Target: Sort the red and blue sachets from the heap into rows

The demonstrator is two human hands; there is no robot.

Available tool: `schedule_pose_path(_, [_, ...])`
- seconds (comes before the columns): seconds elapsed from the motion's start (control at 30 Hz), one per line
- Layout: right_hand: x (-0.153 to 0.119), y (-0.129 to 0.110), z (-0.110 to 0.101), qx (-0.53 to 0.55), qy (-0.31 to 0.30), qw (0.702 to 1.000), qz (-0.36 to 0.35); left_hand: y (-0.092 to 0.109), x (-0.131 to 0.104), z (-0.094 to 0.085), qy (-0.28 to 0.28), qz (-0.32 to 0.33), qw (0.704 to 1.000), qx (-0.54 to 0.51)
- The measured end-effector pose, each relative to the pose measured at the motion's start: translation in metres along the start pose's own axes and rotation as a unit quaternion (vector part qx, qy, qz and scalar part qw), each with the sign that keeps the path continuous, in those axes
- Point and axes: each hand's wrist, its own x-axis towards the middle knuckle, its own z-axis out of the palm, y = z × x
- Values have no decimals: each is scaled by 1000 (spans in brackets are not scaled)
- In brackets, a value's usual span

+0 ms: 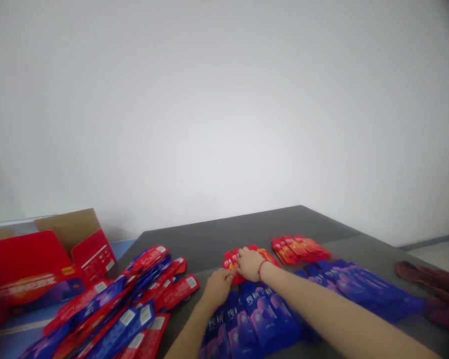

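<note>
My left hand (219,285) has its fingers curled at the near left edge of a fanned set of red sachets (271,257). My right hand (250,264), a red string around its wrist, grips the same sachets from above and hides part of them. The fingertips of both hands almost meet. Nearer to me, a fanned row of blue-purple sachets (260,311) lies face up, partly under my right forearm. A second set of red sachets (299,248) sits to the right, beyond another row of blue sachets (359,286).
A loose heap of red and blue sachets (134,304) covers the table's left side. Beside it stands an open red cardboard box (30,254) with raised flaps. A dark reddish-brown item (434,284) lies at the right edge. Behind the dark table (224,232) rises a pale wall.
</note>
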Motion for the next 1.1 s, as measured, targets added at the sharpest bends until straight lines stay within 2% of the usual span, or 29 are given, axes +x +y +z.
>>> schedule_pose_path(0.1, [1,-6,2,-4,-4,1000,4,2,-1,-1,-27,31,998,49])
schedule_pose_path(0.2, [2,-12,4,-5,-5,1000,16,1,-7,-13,-21,44,993,105])
schedule_pose_path(0.3, [2,-11,2,2,-3,1000,21,-3,-23,-39,32,35,982,185])
schedule_pose_path(0.4, [1,-8,-3,17,8,1000,23,-11,-45,-67,94,6,955,282])
schedule_pose_path(0.47, [2,-9,-7,27,23,999,25,-16,-56,-78,116,-16,935,335])
schedule_pose_path(0.57, [2,-18,-12,45,43,998,14,-21,-63,-82,123,-31,910,394])
schedule_pose_path(0.73, [-1,-46,-16,98,57,993,-31,-20,-58,-79,121,-23,884,450])
schedule_pose_path(0.9, [-1,-68,-19,144,90,984,-47,-15,-51,-84,109,-20,895,432])
schedule_pose_path(1.0, [1,-74,-24,191,114,973,-55,-5,-48,-87,84,3,923,376])
schedule_pose_path(1.1, [2,-72,-29,285,102,951,-53,7,-49,-90,71,38,953,292])
